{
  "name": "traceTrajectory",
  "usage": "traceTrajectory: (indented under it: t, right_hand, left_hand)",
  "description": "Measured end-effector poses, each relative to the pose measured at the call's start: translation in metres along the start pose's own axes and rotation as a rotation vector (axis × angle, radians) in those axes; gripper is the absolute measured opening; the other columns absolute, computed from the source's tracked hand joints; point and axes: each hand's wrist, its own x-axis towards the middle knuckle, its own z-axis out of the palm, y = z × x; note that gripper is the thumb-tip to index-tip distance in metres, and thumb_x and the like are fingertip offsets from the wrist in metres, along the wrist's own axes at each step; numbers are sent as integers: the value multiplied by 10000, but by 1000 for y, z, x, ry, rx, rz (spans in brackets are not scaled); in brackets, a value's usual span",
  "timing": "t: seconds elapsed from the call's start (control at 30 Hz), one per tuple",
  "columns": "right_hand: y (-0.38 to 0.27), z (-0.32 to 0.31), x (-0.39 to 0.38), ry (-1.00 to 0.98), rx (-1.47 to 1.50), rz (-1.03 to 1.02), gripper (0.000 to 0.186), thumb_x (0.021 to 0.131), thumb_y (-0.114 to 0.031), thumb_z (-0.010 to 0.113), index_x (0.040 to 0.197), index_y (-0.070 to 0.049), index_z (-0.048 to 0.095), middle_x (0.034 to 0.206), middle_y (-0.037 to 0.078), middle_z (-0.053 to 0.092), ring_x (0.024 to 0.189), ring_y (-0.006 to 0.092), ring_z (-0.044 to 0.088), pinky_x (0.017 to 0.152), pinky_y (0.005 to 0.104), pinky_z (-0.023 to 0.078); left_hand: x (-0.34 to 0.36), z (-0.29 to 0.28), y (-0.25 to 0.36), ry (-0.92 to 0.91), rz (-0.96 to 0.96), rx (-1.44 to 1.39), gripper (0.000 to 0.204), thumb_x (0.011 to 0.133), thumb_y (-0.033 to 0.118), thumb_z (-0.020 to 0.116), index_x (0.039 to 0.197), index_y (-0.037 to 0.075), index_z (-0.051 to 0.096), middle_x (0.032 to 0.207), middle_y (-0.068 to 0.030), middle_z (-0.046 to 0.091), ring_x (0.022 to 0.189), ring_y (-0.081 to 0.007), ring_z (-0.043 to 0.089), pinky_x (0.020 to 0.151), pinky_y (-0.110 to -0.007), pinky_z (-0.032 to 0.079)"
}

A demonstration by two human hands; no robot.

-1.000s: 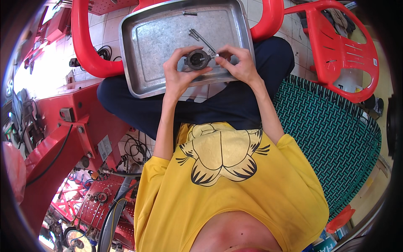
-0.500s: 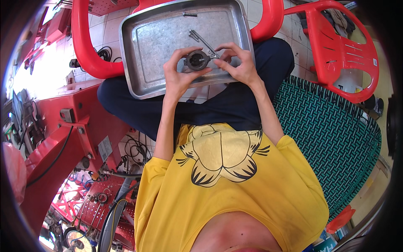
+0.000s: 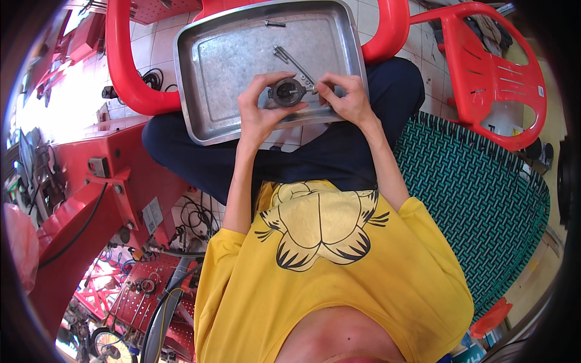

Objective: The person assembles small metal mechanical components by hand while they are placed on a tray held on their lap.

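Observation:
My left hand [image 3: 259,112] curls its thumb and fingers round a dark round metal housing [image 3: 287,92] with a hollow middle. On the housing's right side, my right hand [image 3: 348,103] has its thumb and forefinger pinched at a small bolt [image 3: 311,90], partly hidden by the fingers. Both hands are over the near part of a metal tray [image 3: 227,69]. Lying in the tray just beyond the hands are a long thin bolt [image 3: 296,63], a shorter bolt [image 3: 281,55] and some tiny nuts [image 3: 305,78]. Farther off lies another bolt [image 3: 275,23].
The tray rests by my crossed legs [image 3: 200,154], between the arms of a red plastic chair [image 3: 124,75]. Another red chair [image 3: 496,72] is at the right, beside a green woven seat [image 3: 466,199]. To the left stands a red metal frame [image 3: 103,157], with black cables [image 3: 196,218] on the floor.
My right fingers have drawn slightly right and changed their pinch, leaving more of the small bolt visible beside the housing. The left hand still holds the housing, slightly shifted.

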Motion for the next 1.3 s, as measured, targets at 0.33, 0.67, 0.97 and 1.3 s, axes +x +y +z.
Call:
traceTrajectory:
  t: [0.33,0.67,0.97,1.3]
  right_hand:
    - [-4,1,0,40,18,-14,192,991,-174,771,1128,-46,729,742,56,714,644,129,686,623,283,506]
    - [-6,3,1,62,13,-29,186,966,-152,791,1106,-39,745,758,52,710,653,127,679,632,293,507]
    - [-8,1,1,55,68,9,211,1039,-231,715,1091,-31,756,704,63,684,618,143,680,615,294,506]
    - [-4,2,0,34,98,45,237,988,-275,772,1071,-53,765,692,80,692,613,163,657,613,314,514]
  left_hand:
    - [1,0,2,0,-3,10,617,682,70,987,1240,49,726,1229,-67,769,1122,-169,705,1039,-339,522]
    - [-1,1,-2,5,4,-1,613,682,54,981,1238,50,722,1239,-73,763,1131,-171,698,1043,-343,521]
    - [-1,1,-3,24,-11,-45,634,673,36,979,1249,45,713,1266,-80,757,1151,-174,698,1052,-350,526]
    - [-1,0,-1,8,-16,-25,672,642,44,988,1254,44,712,1276,-87,761,1186,-199,696,1088,-362,511]
